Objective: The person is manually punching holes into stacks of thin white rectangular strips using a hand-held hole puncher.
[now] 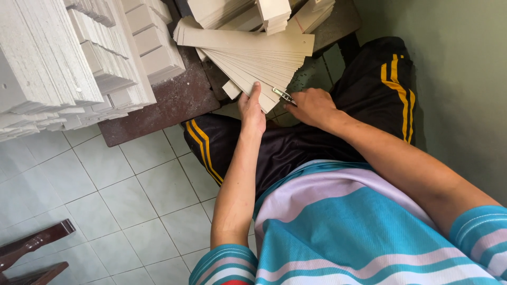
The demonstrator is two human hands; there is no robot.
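Observation:
A fanned stack of pale cardboard strips [248,55] rests above my knees, spread out toward its lower ends. My left hand [252,110] grips the lower corner of the fan, with the thumb lying on top of the strips. My right hand [312,107] sits just to the right, fingers closed on a small metal tool [283,95] whose tip touches the ends of the strips. I am seated, in black trousers with yellow stripes and a blue-and-lilac striped shirt.
Tall piles of white board pieces [68,58] fill the upper left, standing on a dark brown board [174,103]. More cardboard strips [264,13] lie at the top. A grey tiled floor [116,200] is on the left, a green wall [465,79] on the right, dark wooden pieces [31,248] at bottom left.

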